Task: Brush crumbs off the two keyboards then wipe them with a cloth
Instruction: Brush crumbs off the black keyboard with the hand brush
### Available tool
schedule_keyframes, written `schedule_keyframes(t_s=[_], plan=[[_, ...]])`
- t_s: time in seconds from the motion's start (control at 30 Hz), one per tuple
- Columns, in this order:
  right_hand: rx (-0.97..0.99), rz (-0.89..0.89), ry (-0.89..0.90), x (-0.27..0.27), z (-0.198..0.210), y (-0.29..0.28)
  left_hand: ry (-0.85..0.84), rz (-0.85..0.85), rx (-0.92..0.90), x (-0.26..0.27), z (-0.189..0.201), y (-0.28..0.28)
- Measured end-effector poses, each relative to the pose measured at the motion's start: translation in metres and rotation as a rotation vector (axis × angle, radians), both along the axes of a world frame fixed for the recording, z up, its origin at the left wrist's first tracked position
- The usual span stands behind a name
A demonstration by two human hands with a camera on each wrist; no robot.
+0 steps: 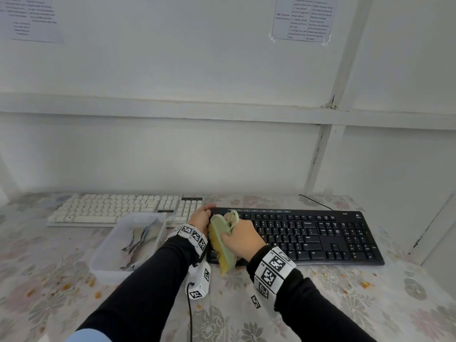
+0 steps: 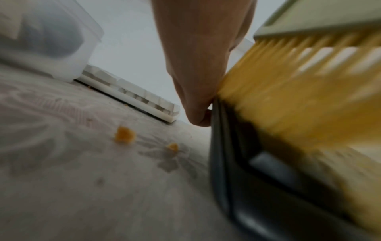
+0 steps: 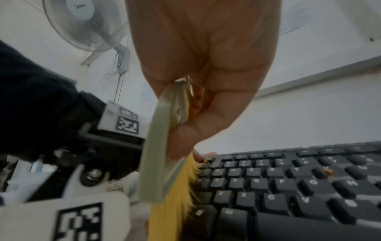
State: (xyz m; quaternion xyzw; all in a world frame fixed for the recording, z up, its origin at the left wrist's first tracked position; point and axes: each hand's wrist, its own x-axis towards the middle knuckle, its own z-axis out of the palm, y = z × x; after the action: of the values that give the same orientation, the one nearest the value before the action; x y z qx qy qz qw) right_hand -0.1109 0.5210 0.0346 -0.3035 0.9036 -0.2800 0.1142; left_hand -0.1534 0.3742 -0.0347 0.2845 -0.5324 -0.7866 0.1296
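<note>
1. White panelled walls stand behind a table covered by a flowered cloth, with printed sheets taped high up; their writing is too small for me to read.
2. On my head view, a black keyboard lies to the right on the table, and a white keyboard lies to the left, further back, the two nearly meeting end to end.
3. My right hand has its fingers curled round the handle of a brush, which has a pale green back and yellow bristles.
4. Those bristles sit at the left end of the black keyboard, on its outermost keys.
5. My left hand rests at the far left corner of the black keyboard, fingers bent over its edge; the wrist view shows it against the keyboard's side, holding it.
6. Orange crumbs lie scattered on the flowered cloth, and a few sit among the black keys.
7. A clear plastic tub in front of the white keyboard holds a crumpled grey rag.
8. Key letters such as Z, X, C and V read clearly on my right wrist view; a logo at the black keyboard's far right corner is too small to read.
9. A white wall fan shows on that same view.
</note>
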Motion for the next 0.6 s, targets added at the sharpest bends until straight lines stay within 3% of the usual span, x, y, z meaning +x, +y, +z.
schedule_keyframes(t_s=[0.17,0.37,0.6], plan=[[0.070,0.004,-0.095,-0.004,0.003,0.016,0.013,0.008,-0.022,0.002,-0.001,0.001],[-0.093,-0.195,0.089,-0.027,0.006,0.027,0.020,0.020,-0.015,0.005,0.002,0.005],[0.012,-0.015,-0.053,-0.010,-0.011,0.045,-0.003,0.006,-0.052,0.008,0.004,0.005]])
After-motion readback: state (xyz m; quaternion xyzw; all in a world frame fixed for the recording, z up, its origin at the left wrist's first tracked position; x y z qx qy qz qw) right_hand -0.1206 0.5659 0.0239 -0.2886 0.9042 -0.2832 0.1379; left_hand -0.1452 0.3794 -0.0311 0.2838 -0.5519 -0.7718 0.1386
